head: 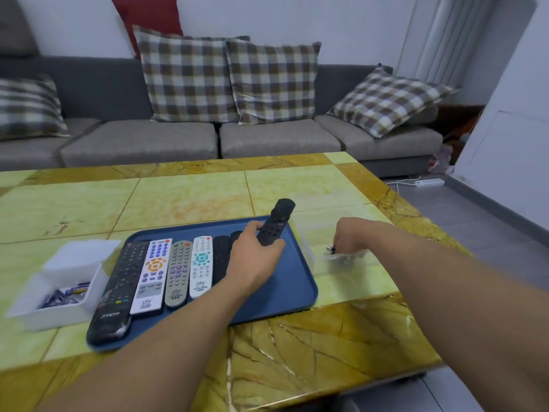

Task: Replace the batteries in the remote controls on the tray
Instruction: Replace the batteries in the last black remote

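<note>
Two open containers flank the blue tray (297, 281): a white box (53, 295) of batteries (64, 295) at the far left, and a clear bin (338, 258) just beside the tray's right edge. On the tray, going rightward, lie a long black remote (118, 289), a white remote with orange keys (152, 275), a grey remote (178, 272), a white remote with teal keys (201, 264) and a plain black remote (221, 257), all with their long axes running away from the person. The left hand (255, 257) has its fingers curled around the near end of a slim black remote (274, 224), lifted off the tray and slanting up and to the right. The right hand (350, 237) reaches down into the clear bin, fingers bent; something small and dark shows at its fingertips, probably a battery, though blur leaves that uncertain. Fresh batteries thus lie well apart from both hands, the left being nearer to them.
</note>
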Available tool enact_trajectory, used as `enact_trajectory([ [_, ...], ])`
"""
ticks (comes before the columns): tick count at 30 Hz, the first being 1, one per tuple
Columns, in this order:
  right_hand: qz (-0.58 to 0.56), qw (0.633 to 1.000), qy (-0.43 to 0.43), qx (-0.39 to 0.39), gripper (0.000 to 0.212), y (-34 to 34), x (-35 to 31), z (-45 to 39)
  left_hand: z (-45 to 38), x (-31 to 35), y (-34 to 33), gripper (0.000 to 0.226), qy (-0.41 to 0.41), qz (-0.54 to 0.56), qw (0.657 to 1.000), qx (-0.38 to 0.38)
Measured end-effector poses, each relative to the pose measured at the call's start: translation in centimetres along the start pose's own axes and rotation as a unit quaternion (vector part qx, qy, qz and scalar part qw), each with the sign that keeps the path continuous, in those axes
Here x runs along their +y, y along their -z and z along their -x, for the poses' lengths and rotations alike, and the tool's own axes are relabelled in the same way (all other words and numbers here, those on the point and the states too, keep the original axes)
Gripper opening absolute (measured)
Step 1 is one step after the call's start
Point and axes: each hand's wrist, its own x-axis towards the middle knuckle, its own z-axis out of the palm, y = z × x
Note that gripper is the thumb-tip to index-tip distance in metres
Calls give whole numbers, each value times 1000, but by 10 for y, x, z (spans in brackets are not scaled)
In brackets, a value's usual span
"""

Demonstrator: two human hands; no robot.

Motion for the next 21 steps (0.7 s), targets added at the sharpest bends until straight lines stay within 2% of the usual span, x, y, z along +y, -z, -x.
enact_trajectory([
  [2, 21, 999, -31, -9, 26, 6, -9, 12, 10, -4, 11, 14, 20, 86, 996, -25],
  [3, 27, 999, -42, 12, 24, 12, -14, 21, 16, -6, 19, 17, 34, 123, 991, -30],
  [6, 13, 979, -66, 192, 5, 26, -28, 48, 31, -12, 34, 27, 57, 212, 975, -38],
  [8, -70, 953, -60, 290, 15, 30, -53, 66, 42, -16, 48, 26, 46, 256, 965, -27],
  [9, -136, 940, -43, 310, 15, 28, -68, 75, 45, -18, 52, 24, 38, 278, 960, -19],
  [11, -288, 907, 28, 305, 13, 19, -104, 98, 53, -24, 66, 23, 35, 332, 942, -2],
  [13, -413, 855, 115, 292, 14, 2, -140, 128, 61, -32, 81, 24, 45, 397, 917, 6],
  [15, -496, 804, 167, 282, 9, -22, -166, 151, 67, -37, 91, 23, 46, 461, 886, -8],
  [17, -545, 775, 175, 267, 2, -45, -185, 160, 73, -39, 99, 23, 36, 493, 869, -33],
  [19, -538, 778, 169, 276, 8, -57, -196, 158, 76, -43, 108, 24, 38, 469, 881, -45],
  [21, -536, 786, 155, 265, 28, -52, -199, 157, 78, -49, 117, 23, 52, 393, 916, -62],
])
